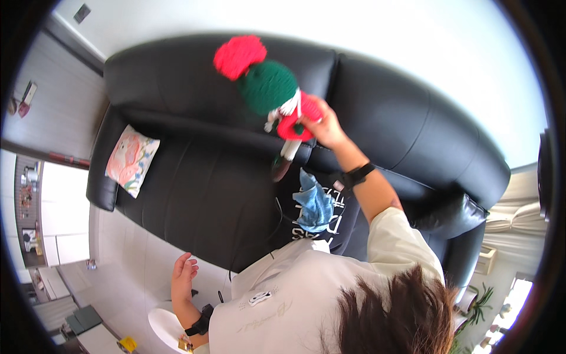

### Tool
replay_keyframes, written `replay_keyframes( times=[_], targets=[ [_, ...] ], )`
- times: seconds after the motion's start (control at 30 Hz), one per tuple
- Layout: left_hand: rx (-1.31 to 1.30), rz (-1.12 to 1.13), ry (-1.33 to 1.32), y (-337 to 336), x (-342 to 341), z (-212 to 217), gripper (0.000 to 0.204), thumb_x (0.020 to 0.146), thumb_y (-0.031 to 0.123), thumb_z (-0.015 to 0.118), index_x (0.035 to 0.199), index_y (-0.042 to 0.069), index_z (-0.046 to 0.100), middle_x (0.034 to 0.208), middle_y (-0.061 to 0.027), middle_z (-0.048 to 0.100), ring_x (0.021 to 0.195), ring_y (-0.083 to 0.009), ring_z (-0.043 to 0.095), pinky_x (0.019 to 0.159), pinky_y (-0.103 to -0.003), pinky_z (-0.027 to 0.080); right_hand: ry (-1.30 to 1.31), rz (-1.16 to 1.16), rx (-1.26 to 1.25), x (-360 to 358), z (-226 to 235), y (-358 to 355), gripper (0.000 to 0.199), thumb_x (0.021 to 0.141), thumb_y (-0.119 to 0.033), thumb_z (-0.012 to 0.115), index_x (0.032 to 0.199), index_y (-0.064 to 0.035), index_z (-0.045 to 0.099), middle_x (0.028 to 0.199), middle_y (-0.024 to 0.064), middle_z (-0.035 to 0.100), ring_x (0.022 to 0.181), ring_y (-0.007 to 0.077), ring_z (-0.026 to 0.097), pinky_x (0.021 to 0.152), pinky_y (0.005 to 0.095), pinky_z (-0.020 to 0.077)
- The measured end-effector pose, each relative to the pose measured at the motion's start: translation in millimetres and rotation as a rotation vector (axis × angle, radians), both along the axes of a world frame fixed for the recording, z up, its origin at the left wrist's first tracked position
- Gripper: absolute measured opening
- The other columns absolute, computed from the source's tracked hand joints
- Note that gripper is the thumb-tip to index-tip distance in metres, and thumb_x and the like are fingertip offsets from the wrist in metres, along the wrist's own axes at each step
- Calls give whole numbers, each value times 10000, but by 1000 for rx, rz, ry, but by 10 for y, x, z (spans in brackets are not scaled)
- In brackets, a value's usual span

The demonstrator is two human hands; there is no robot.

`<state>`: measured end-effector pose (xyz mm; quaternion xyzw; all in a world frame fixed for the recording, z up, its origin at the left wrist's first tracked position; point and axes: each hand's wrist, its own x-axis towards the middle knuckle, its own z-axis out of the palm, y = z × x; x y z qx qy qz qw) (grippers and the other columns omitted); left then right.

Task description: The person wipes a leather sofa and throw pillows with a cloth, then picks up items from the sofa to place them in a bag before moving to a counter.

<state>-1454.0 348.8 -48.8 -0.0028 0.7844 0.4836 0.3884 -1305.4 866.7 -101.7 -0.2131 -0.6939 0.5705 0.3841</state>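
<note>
My right hand [328, 127] is closed around the red-clothed body of a knitted doll [308, 112], holding it up in front of the sofa. The doll tilts to the left. It wears a green knit hat [270, 87] topped by a large red pom-pom [240, 56], and its pale legs and dark shoes dangle below. Lower left, my left hand [184, 276] hangs with loosely curled fingers and nothing in it. Below the doll, a crumpled blue cloth [315, 205] lies on a black fabric item with white lettering, whose kind I cannot tell.
A long black sofa [194, 177] spans the middle. At its left end rests a pink-patterned cushion [132, 159]; a shiny black cushion [454, 217] sits at the right end. A round white surface [165, 327] is near my left forearm. A plant [479, 304] stands lower right.
</note>
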Motion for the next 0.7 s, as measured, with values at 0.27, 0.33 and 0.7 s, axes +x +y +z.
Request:
replay_keyframes(
  times=[0.27, 0.33, 0.7],
  targets=[
    [12, -93, -16, 439, -85, -16, 309, 944, 254, 473, 1212, 102, 504, 982, -18, 579, 852, -104, 530, 780, -259, 443, -224, -330, -18, 435, 1051, 1800, 477, 778, -261, 715, 1175, -61, 541, 919, 51, 642, 838, 143, 609, 686, 268, 487],
    [3, -117, -23, 516, -114, 10, 310, 945, 257, 470, 1212, 103, 503, 982, -19, 579, 854, -104, 530, 781, -260, 442, -394, -506, 172, 494, 663, 2305, 506, 756, -325, 714, 1162, -72, 550, 914, 64, 648, 820, 175, 622, 697, 296, 491],
    [-37, -65, -28, 444, -182, -10, 315, 932, 247, 487, 1209, 99, 508, 1013, -21, 578, 878, -97, 532, 790, -249, 429, -425, -751, 316, 335, 455, 2185, 635, 724, -399, 692, 1201, -32, 488, 945, 125, 635, 898, 269, 616, 789, 370, 483]
  ],
)
